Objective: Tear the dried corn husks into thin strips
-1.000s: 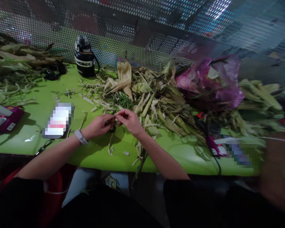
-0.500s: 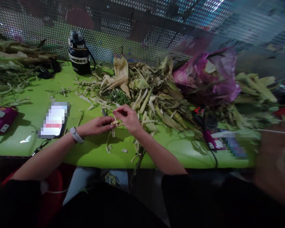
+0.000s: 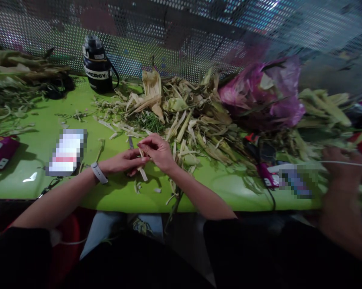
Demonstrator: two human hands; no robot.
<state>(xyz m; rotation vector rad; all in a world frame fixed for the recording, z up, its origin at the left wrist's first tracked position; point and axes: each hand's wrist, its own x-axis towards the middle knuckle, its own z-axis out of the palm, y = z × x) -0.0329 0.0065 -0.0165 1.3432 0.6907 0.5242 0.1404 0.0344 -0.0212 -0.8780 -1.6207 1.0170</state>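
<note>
Above the green table [image 3: 87, 196], my two hands meet over a pale strip of corn husk [image 3: 143, 174]. My left hand [image 3: 127, 161], with a pale watch on its wrist, is closed on the strip, thumb on top. Thumb and fingertips of my right hand [image 3: 159, 152] pinch the strip's upper end. The strip's middle is partly hidden by my fingers. Just behind my left hand lies a thin dark tool [image 3: 130, 142], too little of it showing to name. Small husk scraps [image 3: 138, 187] lie below my hands.
A heap of dried corn husks [image 3: 211, 120] fills the table's middle, beside a pink plastic bag [image 3: 262, 94]. At the back left stands a black bottle [image 3: 98, 72]. A lit phone [image 3: 66, 152] lies left. Another person's hand [image 3: 343, 164] is at far right, near a second phone [image 3: 298, 182].
My left hand has turned slightly and its fingers curl further under. The husk strip now hangs down below my fingers at a slant. The other person's hand has shifted left.
</note>
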